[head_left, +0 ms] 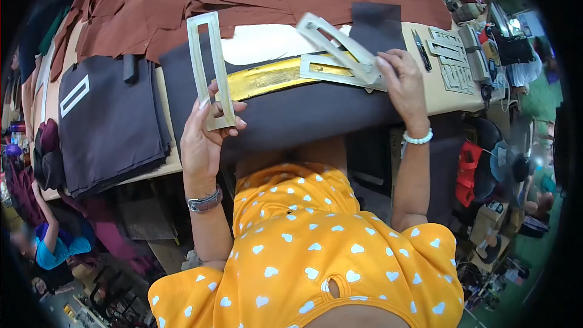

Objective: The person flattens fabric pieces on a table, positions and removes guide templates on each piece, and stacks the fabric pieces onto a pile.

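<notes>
The left hand [206,126] is clamped on the lower end of the left frame [222,70], which points toward 12 o'clock; with the grip all at one end, the long far part could tip or twist loose. The right hand [403,85], at 3 o'clock from it, pinches the near end of the right frame [331,50], whose far end slants toward 10 o'clock; it shows blurred, and a weak pinch could let it drop. Just below that one, the third frame [337,80] lies across the yellow strip [264,79]. I cannot tell whether the right hand also grips its hidden end; if not, the two overlapping frames could catch, and one could drag the other askew. A scraping edge could also shift the strip or mark the dark sheet [291,115] under it, which seems to overhang the near rim of the tabletop [440,102], so a bump from the lap could pull everything out of line. At 1 o'clock from the right hand lies a pointed tool [421,50], near enough that a careless swing outward could brush it.
</notes>
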`<state>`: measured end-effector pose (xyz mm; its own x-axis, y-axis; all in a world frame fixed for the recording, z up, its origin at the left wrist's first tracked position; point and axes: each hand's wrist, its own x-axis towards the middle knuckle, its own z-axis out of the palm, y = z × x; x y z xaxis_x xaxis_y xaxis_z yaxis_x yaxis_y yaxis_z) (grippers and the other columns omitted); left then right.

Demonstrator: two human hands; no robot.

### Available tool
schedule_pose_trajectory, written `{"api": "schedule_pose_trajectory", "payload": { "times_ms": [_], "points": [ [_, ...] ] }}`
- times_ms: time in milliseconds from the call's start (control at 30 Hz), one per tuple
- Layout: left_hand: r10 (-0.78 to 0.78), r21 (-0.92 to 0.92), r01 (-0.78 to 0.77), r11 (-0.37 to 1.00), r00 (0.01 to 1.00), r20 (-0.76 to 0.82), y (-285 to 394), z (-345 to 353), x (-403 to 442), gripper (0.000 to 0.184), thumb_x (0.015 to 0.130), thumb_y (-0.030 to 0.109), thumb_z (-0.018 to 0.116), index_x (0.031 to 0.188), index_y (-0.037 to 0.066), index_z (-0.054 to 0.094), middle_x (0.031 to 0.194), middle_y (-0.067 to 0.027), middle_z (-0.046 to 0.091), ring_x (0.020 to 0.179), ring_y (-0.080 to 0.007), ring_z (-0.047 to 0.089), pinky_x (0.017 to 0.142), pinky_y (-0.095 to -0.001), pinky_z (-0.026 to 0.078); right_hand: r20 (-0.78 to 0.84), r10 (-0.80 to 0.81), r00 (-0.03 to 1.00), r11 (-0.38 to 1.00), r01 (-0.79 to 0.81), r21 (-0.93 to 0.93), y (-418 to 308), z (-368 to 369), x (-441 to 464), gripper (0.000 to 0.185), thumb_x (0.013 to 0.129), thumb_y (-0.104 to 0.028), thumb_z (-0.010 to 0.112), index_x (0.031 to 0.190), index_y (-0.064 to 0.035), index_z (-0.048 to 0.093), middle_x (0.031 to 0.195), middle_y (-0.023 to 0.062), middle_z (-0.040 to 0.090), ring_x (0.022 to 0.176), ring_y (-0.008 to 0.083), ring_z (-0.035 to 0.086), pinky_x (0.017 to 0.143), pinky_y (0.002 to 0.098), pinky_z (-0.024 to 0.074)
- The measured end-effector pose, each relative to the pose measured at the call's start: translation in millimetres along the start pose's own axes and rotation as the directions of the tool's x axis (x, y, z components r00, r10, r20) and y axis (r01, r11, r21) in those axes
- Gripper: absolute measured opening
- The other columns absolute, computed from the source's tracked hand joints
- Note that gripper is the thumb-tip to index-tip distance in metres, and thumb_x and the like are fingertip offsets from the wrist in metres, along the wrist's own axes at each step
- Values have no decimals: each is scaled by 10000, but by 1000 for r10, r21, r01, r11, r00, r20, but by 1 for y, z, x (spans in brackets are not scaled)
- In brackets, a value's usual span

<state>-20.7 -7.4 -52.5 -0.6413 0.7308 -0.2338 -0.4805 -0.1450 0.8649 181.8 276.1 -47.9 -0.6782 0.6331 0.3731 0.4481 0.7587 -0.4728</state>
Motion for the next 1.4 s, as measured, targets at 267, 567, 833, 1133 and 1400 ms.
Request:
{"api": "schedule_pose_trajectory", "payload": {
  "times_ms": [267, 567, 833, 1133, 1400],
  "points": [
    [-41, -8, 40, 999, 997, -68, -7, 12, 14, 434, 973, 306, 331, 1298, 24, 384, 1172, -182, 564, 813, -190, 624, 619, -236, 463, -26, -21, 999, 996, 19, -82, -16, 15, 2, 199, 816, -203, 607, 879, -22, 659, 975, 129, 599, 904, 307, 555, 804, 388, 441],
    [-70, -29, 68, 997, 995, -65, -13, 9, 14, 434, 973, 306, 338, 1308, 30, 366, 1238, -197, 530, 850, -205, 624, 600, -236, 480, 34, -33, 999, 980, 39, -194, -35, 29, -2, 348, 715, -268, 717, 927, -18, 600, 1065, 100, 573, 1026, 285, 519, 848, 412, 416],
    [-73, -32, 71, 997, 996, -58, -17, 5, 13, 428, 971, 302, 359, 1312, 44, 375, 1252, -194, 520, 868, -221, 626, 609, -241, 494, 218, 98, 971, 921, -172, 350, -26, 10, 9, 315, 741, -132, 675, 1027, -59, 562, 782, 149, 630, 742, 265, 634, 658, 355, 486],
    [-34, 43, 36, 998, 997, -64, -17, 9, 11, 453, 984, 319, 322, 1336, 35, 355, 1253, -174, 525, 889, -204, 629, 635, -234, 490, -192, 491, 850, 868, -457, 195, 175, -97, 26, 433, 837, -187, 570, 1222, 8, 535, 983, 145, 636, 880, 225, 600, 796, 310, 467],
    [329, 580, -264, 771, 944, -8, -17, 54, -5, 339, 973, 233, 424, 1230, 49, 548, 982, -112, 635, 871, -164, 569, 752, -310, 456, -15, 364, 931, 907, -351, 234, 31, -60, 15, 437, 886, -272, 557, 1203, 27, 532, 1017, 178, 630, 913, 257, 615, 810, 317, 468]
  ]
}}
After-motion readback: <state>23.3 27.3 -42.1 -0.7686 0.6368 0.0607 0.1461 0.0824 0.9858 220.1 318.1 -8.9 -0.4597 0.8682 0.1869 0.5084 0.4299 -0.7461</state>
